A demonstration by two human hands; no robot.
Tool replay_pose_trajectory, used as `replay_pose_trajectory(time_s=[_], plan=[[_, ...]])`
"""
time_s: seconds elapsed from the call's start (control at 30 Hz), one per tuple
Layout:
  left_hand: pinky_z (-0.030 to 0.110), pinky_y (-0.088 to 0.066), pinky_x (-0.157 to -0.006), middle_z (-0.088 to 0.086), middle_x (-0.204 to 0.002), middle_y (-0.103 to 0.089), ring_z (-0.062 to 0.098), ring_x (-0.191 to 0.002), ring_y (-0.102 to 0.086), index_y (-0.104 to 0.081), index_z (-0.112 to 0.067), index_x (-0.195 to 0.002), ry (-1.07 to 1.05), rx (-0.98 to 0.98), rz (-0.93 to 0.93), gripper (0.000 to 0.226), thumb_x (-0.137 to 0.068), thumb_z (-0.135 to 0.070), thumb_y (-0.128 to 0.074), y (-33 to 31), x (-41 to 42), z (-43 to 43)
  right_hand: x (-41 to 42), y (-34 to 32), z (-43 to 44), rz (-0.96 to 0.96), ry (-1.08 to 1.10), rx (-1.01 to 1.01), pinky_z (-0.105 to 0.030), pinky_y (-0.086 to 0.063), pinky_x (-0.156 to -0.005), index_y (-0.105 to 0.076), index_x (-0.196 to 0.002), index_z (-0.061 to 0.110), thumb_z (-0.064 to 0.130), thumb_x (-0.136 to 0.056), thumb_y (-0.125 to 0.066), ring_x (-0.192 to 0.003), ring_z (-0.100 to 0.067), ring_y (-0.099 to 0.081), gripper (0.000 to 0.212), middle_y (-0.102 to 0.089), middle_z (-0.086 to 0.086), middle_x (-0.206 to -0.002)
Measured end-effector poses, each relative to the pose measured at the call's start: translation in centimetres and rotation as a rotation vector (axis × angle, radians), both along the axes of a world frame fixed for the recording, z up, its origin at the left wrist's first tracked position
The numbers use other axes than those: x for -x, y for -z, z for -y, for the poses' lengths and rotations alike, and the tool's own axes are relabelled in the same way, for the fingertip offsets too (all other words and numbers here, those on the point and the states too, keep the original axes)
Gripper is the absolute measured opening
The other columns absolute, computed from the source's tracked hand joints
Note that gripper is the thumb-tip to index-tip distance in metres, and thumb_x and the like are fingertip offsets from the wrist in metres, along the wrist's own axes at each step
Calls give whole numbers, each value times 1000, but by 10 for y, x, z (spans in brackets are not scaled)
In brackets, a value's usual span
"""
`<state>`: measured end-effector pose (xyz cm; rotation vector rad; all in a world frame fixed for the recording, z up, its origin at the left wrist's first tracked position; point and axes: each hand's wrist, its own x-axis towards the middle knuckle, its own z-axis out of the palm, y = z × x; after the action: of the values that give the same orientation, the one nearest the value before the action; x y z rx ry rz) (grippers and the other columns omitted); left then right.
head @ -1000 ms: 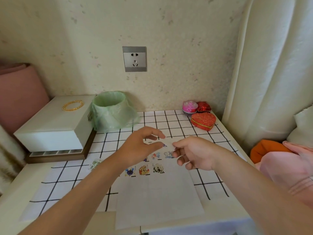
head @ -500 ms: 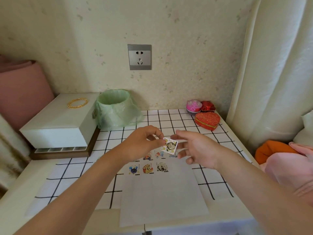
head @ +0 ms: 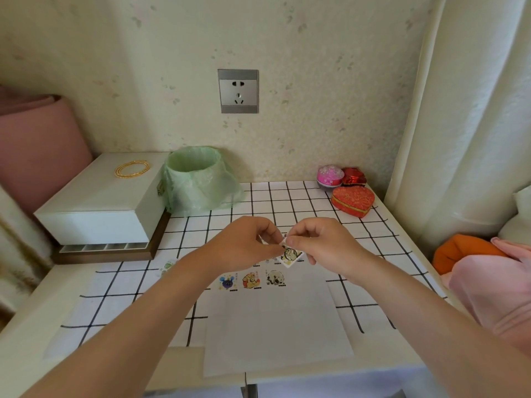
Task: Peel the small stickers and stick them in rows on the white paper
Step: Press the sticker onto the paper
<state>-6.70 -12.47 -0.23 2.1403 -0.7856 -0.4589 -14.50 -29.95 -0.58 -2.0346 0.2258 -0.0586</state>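
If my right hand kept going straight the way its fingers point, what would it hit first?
Most likely the left hand: the right hand points leftward at it, and both pinch one small sticker, almost touching. Depth is unclear in this view.

No readable text anywhere; tiny print on the stickers [head: 251, 280] illegible

A single head-worn view looks forward and down over the worktop [head: 402, 248], close above it, facing the wall [head: 172, 67].
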Motion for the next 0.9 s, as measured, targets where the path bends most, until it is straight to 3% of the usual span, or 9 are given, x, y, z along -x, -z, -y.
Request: replay_pose_trajectory(time_s=[0.17, 0.27, 0.37, 0.5, 0.6, 0.67, 0.77, 0.9], plan=[[24, -52, -62, -3, -76, -67, 7, -60, -59, -71, -22, -89, 6, 23, -38, 11, -83, -14, -76, 6, -2, 5, -1, 3, 6, -72, 57, 35, -11, -38, -46, -77, -86, 18, 31, -87, -74, -47, -7, -49, 13, -59, 6, -52], [19, -51, -62, -4, -77, -65, 5, -59, -59, -72, -20, -92, 22, -12, -65, 10, -85, -13, -74, 9, -2, 6, -1, 7, 10, -48, 43, 99, -18, -44, -53, -75, -94, 25, 33, -84, -79, -44, 2, -52, 13, -71, 6, -69], [18, -50, -61, -5, -80, -68, 4, -60, -60, -70, -19, -97, 24, -11, -89, 15, -84, -12, -75, 10, -3, 7, -1, 10, 12, -36, -4, 85, -27, -48, -57, -76, -88, 22, 24, -86, -78, -48, 0, -54, 4, -74, -2, -75], [28, -56, -67, -8, -91, -73, 8, -67, -65, -65, -24, -103, -24, 19, -81, 24, -85, -11, -74, 14, -3, 10, 2, 13, 15, -46, 23, 113, -11, -43, -51, -75, -83, 21, 22, -88, -75, -49, 2, -54, 6, -72, 2, -80], [22, -55, -64, -12, -105, -68, 9, -68, -65, -64, -25, -110, -72, 70, -91, 29, -87, -8, -71, 18, -3, 10, 4, 15, 20, -102, 142, 25, -10, -38, -43, -76, -88, 17, 22, -90, -74, -54, -5, -54, 6, -69, 5, -79], [15, -53, -66, -17, -110, -62, 6, -72, -62, -64, -29, -112, -75, 18, -14, 30, -89, -11, -71, 23, -5, 8, 5, 15, 24, -174, 194, -49, -16, -33, -40, -74, -91, 14, 19, -91, -72, -53, -12, -52, 6, -71, -1, -83], [12, -45, -75, -19, -114, -58, 4, -94, -58, -65, -37, -111, -14, -143, 140, 26, -90, -22, -70, 29, -6, 2, 7, 16, 27, -293, 241, -129, -20, -25, -42, -74, -93, 10, 18, -89, -73, -49, -12, -49, 9, -73, -6, -85], [30, -42, -99, -13, -122, -52, 8, -116, -42, -60, -40, -121, 79, -377, 291, 38, -85, -37, -73, 36, -8, -2, 7, 21, 23, -402, 247, -115, -18, -23, -43, -75, -92, 9, 19, -84, -78, -48, -13, -46, 13, -71, -4, -79]])
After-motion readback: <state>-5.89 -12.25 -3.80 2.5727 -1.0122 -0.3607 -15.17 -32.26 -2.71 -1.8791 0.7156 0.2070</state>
